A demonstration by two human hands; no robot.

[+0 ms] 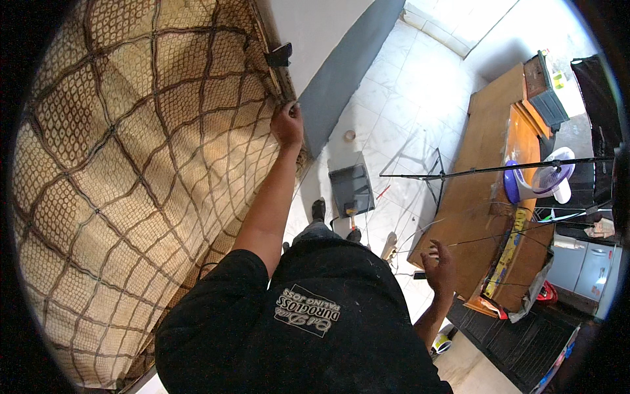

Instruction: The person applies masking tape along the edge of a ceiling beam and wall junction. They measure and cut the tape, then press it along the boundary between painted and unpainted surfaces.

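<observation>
My left hand (287, 124) is raised at the edge of a brown and cream checked cloth (162, 133), beside the corner of a white and grey wall (329, 74). Its fingers are curled, and whether they grip the cloth's edge cannot be made out. Above it, a small black object (279, 55) sits on the narrow edge strip. Out to my right, my right hand (438, 266) is empty with its fingers apart, near a wooden panel (472, 216). A dark tray (351, 184) lies on the floor ahead of my feet, with a brush (351, 213) at its near end.
A roll of tape (349, 135) and a red stick-like item (383, 192) lie on the tiled floor (379, 108). A black stand (472, 171) reaches across at right, by a purple and white fan (539, 177). A power strip (389, 246) and cables run near my feet.
</observation>
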